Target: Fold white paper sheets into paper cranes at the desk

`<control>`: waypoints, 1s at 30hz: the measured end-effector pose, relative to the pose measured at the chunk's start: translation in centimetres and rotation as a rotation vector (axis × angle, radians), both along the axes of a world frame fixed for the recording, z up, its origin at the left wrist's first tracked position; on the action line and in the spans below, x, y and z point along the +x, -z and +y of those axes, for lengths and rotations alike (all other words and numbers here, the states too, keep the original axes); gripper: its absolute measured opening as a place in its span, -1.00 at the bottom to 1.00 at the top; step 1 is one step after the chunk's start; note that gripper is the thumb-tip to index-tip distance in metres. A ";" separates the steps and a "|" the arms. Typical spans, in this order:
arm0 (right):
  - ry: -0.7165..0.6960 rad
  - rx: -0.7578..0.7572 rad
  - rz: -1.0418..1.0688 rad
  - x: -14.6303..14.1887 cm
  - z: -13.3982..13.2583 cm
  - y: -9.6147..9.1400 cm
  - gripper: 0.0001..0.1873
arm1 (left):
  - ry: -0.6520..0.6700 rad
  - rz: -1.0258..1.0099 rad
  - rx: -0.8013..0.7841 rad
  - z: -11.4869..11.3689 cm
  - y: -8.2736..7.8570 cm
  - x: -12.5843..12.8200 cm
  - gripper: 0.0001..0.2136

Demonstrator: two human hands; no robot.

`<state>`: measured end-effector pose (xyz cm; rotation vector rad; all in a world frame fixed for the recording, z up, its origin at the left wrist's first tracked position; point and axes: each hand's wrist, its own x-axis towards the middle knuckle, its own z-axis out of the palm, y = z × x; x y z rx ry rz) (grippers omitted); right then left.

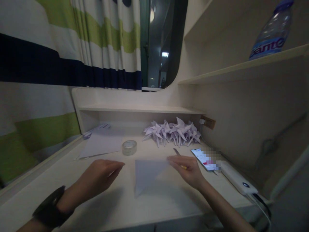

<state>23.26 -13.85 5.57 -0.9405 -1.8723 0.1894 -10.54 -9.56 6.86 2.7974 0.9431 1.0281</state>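
A sheet of white paper folded into a triangle [146, 172] is on the desk between my hands. My right hand [188, 169] has its fingertips pinched at the triangle's right corner. Partly hidden behind and beneath that hand is a utility knife [177, 151]; its blade points away and a bit of yellow handle shows below the fingers. To the left of the paper, apart from it, my left hand [103, 174] hovers with thumb and fingers brought together and nothing visible in them. A roll of clear tape [129, 147] sits just beyond, between the left hand and the paper.
Several white paper pinwheels [172, 132] are piled at the back. A stack of paper sheets [102, 141] lies back left. On the right are a lit phone [205, 159] and a white power strip [238, 178] with cables. A bottle [272, 32] stands on the upper shelf.
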 end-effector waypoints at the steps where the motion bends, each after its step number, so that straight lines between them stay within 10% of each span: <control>1: 0.026 0.055 -0.024 -0.3 -0.3 1.0 -0.80 | -0.022 0.028 0.059 -0.3 0.4 0.1 -0.81; 8: -0.036 0.384 -0.321 -2.9 -1.8 7.2 -0.56 | -0.024 0.179 0.479 -3.9 5.1 5.8 -0.68; 16: -0.024 0.640 -0.471 -1.8 -4.6 4.1 -0.50 | -0.046 0.107 0.685 -4.6 3.6 6.5 -0.63; 30: 0.138 0.273 -0.610 1.1 -4.1 8.9 -0.67 | 0.059 0.282 0.383 -2.3 10.1 5.5 -0.72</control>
